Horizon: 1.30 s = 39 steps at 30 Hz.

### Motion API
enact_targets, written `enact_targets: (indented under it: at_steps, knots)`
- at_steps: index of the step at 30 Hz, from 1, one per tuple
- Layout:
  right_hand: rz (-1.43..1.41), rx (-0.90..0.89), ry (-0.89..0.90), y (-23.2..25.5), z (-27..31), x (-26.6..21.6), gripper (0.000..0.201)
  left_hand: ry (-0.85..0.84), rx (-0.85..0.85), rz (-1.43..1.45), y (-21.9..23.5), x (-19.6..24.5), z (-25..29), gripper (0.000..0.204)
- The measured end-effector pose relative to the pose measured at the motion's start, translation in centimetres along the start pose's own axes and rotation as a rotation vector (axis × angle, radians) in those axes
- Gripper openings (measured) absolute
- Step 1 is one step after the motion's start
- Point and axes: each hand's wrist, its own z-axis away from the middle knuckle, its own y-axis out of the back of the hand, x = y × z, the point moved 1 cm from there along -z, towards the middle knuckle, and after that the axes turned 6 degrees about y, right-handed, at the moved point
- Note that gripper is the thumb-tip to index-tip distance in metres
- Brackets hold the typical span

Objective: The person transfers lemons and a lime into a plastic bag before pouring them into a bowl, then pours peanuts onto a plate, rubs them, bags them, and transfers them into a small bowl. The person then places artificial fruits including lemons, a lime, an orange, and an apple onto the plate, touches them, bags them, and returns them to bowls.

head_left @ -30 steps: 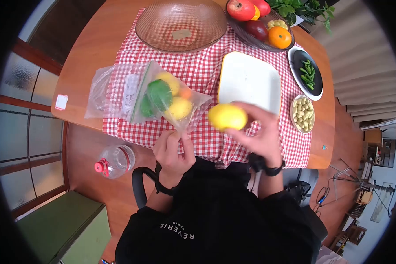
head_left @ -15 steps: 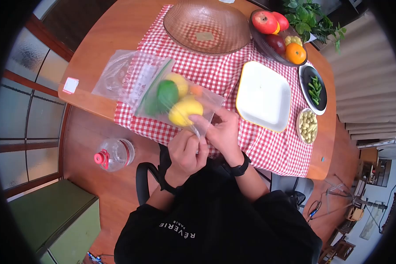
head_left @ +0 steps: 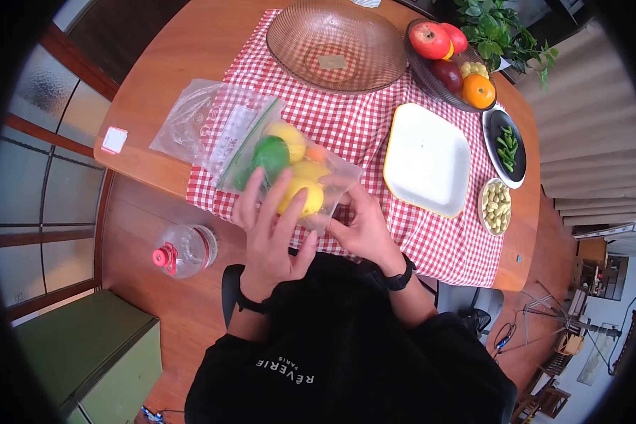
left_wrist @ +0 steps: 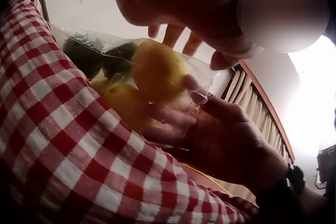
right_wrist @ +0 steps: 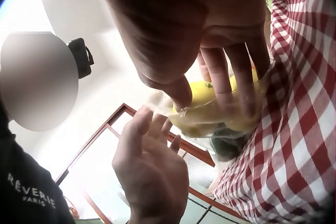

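A clear zip bag [head_left: 340, 172] lies on the checked cloth in the head view, its green-edged zip at the left end. Inside show several yellow lemons [head_left: 304, 200], green fruit [head_left: 271, 152] and a small orange piece [head_left: 316, 153]. My left hand [head_left: 272, 240] reaches over the near side with fingers spread across the bag and the lemons under its film. At the bag's right end, my right hand [head_left: 367, 226] pinches the film between thumb and fingers. Through the film, the left wrist view shows the right hand's fingers beside a lemon [left_wrist: 157, 71].
A white tray [head_left: 427, 159] stands right of the bag. Behind are an amber glass bowl [head_left: 374, 42] and a fruit bowl [head_left: 431, 74]. Plates of green peppers [head_left: 507, 148] and peanuts [head_left: 496, 206] sit at right. A plastic bottle [head_left: 191, 251] stands on the floor.
The yellow lemon in my right hand moved left to the bag, which that hand now grips. My left hand has let go of the bag's corner and spread its fingers over it.
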Motion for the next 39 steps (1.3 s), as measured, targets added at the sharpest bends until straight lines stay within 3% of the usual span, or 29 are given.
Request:
enact_targets:
  at_steps: [5, 7, 9, 12, 14, 18, 21, 24, 26, 36, 38, 39]
  knots:
    - [-0.103, 0.043, -0.098, -0.4, 0.2, 0.7, 0.049, -0.078, -0.052, -0.007, -1.7, 1.7, 0.1, 0.044]
    - [0.021, -0.008, 0.022, -0.7, 0.1, 2.0, 0.054, -0.089, -0.025, -0.106, -2.3, 1.7, 0.3, 0.040]
    - [-0.045, 0.022, 0.101, -1.4, -0.2, 2.1, 0.054, -0.040, -0.009, -0.100, -2.1, 2.0, -0.1, 0.033]
    - [-0.044, 0.020, 0.122, -1.8, -0.3, 2.5, 0.057, 0.051, 0.292, 0.003, -1.8, 2.7, -1.1, 0.033]
    - [0.040, 0.033, 0.168, -1.8, -0.4, 2.0, 0.056, 0.077, 0.262, -0.055, -1.7, 3.0, -1.0, 0.033]
    - [0.089, -0.075, 0.020, -1.3, -0.2, 1.2, 0.047, 0.078, 0.240, -0.141, -1.7, 2.7, -0.4, 0.027]
    - [0.073, -0.105, 0.076, -1.7, 0.0, 1.7, 0.040, 0.067, 0.270, -0.077, -1.6, 2.7, -0.5, 0.024]
    - [0.051, -0.008, 0.135, -2.3, -0.1, 1.9, 0.033, 0.034, 0.293, -0.003, -2.1, 3.6, -0.4, 0.027]
    - [0.042, 0.119, 0.361, -2.9, -0.1, 2.6, 0.053, 0.025, 0.293, 0.036, -2.3, 4.2, -0.5, 0.028]
    - [0.339, -0.046, 0.215, -2.2, 0.1, 3.1, 0.022, 0.075, 0.338, 0.130, -4.1, 4.9, -0.4, 0.029]
    - [0.363, 0.139, 0.193, -2.5, 0.2, 2.2, 0.022, 0.103, 0.343, 0.133, -3.8, 5.2, -0.6, 0.026]
    - [0.362, 0.139, 0.194, -2.3, 0.2, 1.9, 0.022, 0.130, 0.353, 0.133, -3.6, 5.3, -0.8, 0.023]
